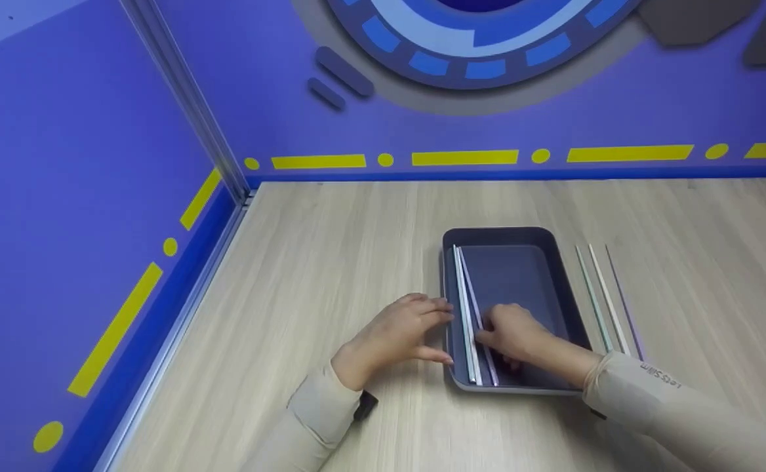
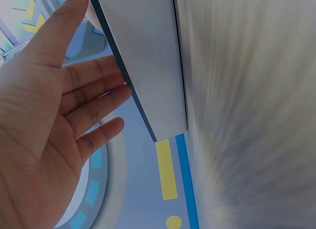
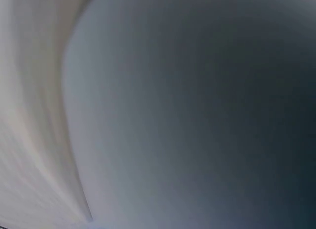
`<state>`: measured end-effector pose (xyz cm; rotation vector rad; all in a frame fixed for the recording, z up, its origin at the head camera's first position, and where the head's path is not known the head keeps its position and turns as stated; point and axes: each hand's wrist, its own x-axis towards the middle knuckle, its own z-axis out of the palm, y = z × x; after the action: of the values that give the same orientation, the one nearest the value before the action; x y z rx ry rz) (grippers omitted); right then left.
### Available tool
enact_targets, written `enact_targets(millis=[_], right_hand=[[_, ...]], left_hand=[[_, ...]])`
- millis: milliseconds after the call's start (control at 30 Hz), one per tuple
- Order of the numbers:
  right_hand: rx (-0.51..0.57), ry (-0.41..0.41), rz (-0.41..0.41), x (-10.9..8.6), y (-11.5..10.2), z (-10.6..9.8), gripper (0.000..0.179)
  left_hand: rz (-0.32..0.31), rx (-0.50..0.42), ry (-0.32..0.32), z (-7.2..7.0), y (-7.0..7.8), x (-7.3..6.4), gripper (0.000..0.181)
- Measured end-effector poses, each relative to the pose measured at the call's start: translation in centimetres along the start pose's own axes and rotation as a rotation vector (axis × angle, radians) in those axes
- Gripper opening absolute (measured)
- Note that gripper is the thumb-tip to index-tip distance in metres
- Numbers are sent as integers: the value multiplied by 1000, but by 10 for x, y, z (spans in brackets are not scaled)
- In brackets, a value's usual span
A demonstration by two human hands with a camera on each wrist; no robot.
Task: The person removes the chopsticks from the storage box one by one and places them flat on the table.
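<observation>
A dark grey rectangular tray (image 1: pixel 514 237) lies on the table, with several thin metal chopsticks (image 1: pixel 463 314) along its left side. The rightmost of these is a purple chopstick (image 1: pixel 490 364), slanting slightly. My right hand (image 1: pixel 517 331) is inside the tray, fingers curled down, thumb and fingertips pinching the purple chopstick near its middle; the fingertips are partly hidden. At the tray's left edge is my left hand (image 1: pixel 403 331), fingers spread and nearly straight. In the left wrist view, its fingers (image 2: pixel 101 98) touch the tray's rim (image 2: pixel 121 61).
To the tray's right, a green chopstick (image 1: pixel 593 298), a whitish chopstick (image 1: pixel 609 298) and another purple chopstick (image 1: pixel 624 298) lie on the wooden table (image 1: pixel 330 262). Blue panels (image 1: pixel 291 131) bound the back and left. The right wrist view shows mostly a blurred grey surface.
</observation>
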<state>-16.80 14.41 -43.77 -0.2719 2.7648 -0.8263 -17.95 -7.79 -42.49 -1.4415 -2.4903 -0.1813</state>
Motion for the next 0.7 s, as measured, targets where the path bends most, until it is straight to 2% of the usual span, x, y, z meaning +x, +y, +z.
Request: enact_targets(millis=[233,700], right_hand=[[31,-5,24,0,1,-2,31],[105,10,-4,-1,7,-5,25]], left_hand=[[11,9,6,-1,0,0,66],[11,-10,6,1,-2,0,67]])
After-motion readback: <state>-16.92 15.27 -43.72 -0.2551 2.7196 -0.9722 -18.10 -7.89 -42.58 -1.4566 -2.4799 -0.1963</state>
